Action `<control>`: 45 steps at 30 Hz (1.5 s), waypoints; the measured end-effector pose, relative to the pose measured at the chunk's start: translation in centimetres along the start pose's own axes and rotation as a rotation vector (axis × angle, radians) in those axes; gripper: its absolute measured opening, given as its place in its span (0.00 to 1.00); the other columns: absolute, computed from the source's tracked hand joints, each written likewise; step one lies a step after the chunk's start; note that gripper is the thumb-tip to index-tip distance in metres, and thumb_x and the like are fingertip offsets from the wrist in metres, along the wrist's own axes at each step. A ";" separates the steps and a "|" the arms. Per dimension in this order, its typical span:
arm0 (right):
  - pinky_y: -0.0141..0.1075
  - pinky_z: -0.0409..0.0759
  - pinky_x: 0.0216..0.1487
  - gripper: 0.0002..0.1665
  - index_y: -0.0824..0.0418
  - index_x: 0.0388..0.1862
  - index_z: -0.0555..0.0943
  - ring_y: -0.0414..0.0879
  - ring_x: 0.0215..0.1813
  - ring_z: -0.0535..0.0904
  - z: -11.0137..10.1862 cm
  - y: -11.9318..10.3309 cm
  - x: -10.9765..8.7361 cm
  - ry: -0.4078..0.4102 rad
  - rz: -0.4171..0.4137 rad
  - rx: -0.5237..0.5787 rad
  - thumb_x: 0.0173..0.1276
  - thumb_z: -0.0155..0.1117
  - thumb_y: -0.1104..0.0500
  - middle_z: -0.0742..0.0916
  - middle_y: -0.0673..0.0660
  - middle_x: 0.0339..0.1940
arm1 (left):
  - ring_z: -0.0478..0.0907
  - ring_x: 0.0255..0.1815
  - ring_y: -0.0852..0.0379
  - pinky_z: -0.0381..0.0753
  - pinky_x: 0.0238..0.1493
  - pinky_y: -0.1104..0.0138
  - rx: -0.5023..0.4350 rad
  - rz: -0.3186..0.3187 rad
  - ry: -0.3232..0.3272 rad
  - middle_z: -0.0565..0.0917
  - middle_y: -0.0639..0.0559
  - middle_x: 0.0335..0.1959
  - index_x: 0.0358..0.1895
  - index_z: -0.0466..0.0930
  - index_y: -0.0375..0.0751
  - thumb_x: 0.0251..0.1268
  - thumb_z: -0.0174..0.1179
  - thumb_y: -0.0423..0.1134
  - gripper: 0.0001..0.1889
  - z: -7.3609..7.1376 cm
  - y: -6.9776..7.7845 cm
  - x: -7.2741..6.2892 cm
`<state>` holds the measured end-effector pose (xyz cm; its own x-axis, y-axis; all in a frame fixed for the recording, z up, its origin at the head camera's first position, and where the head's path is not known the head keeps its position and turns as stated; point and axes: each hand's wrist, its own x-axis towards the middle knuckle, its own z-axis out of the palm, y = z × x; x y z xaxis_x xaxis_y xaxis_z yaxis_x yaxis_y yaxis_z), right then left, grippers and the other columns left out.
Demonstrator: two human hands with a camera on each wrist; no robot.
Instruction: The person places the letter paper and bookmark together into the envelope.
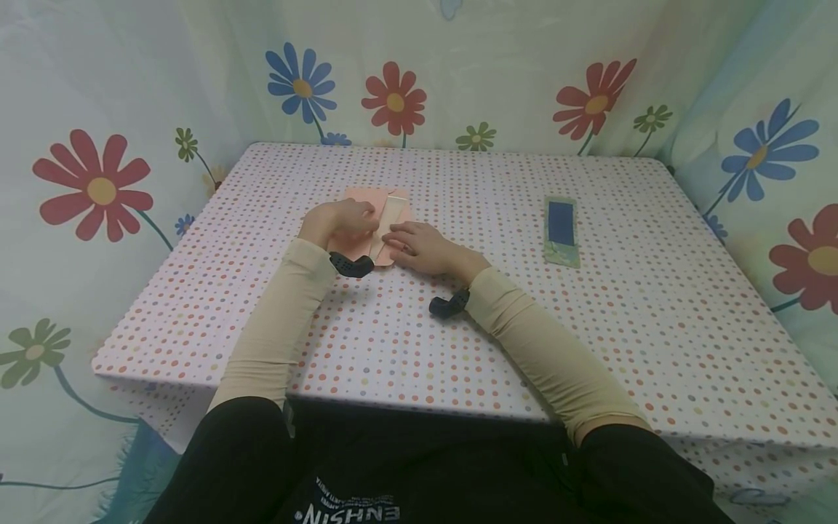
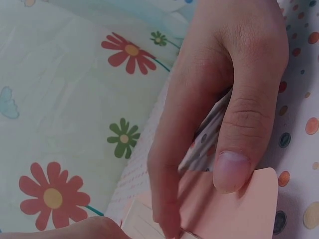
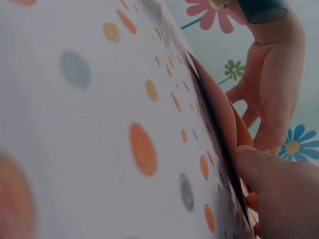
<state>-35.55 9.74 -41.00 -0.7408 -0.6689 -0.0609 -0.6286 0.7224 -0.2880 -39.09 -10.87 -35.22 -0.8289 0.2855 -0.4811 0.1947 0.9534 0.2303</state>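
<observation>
A pink, rounded-corner card (image 1: 361, 249) lies at the middle left of the polka-dot table, with a cream strip (image 1: 390, 212) slanting across it. In the right wrist view its pink layers (image 3: 224, 107) bow up, apart from one another. My left hand (image 1: 350, 222) arches over the card's left part. One fingertip touches the strip's edge, while the thumb (image 2: 233, 172) rests over the pink surface, spread away from that finger. From the right, my right hand (image 1: 425, 247) lies across the card's edge. Its fingers reach the strip and its thumb (image 3: 254, 162) presses on the pink layer.
To the right lies a flat greenish packet (image 1: 561, 255) with a dark blue panel (image 1: 561, 223). The dotted tablecloth (image 1: 484, 349) hangs over the front edge. A flower-printed curtain (image 1: 458, 80) stands behind the table and along both sides.
</observation>
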 end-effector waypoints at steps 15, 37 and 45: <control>0.52 0.42 0.76 0.31 0.50 0.73 0.62 0.57 0.78 0.46 -0.3 -0.3 -0.3 -0.048 0.003 -0.021 0.76 0.39 0.41 0.57 0.56 0.78 | 0.49 0.77 0.46 0.53 0.72 0.46 0.020 -0.028 -0.008 0.50 0.45 0.77 0.76 0.47 0.54 0.70 0.36 0.56 0.33 0.0 0.2 0.2; 0.49 0.43 0.77 0.31 0.45 0.76 0.55 0.52 0.79 0.45 -0.4 0.3 -0.1 -0.065 -0.031 -0.056 0.77 0.35 0.42 0.54 0.51 0.79 | 0.42 0.78 0.46 0.48 0.74 0.46 0.019 -0.026 -0.028 0.44 0.45 0.78 0.77 0.43 0.52 0.71 0.35 0.57 0.34 -0.2 0.6 -0.3; 0.46 0.45 0.77 0.30 0.49 0.75 0.58 0.50 0.79 0.46 -1.1 0.4 -0.5 -0.047 -0.042 0.018 0.77 0.39 0.45 0.56 0.53 0.78 | 0.44 0.78 0.46 0.50 0.74 0.47 0.038 -0.008 -0.015 0.47 0.44 0.78 0.77 0.44 0.51 0.71 0.34 0.55 0.33 -0.1 0.4 0.2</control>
<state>-35.70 10.56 -40.09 -0.7017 -0.7063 -0.0930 -0.6542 0.6906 -0.3084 -39.21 -10.47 -35.10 -0.8225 0.2792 -0.4956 0.2081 0.9585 0.1947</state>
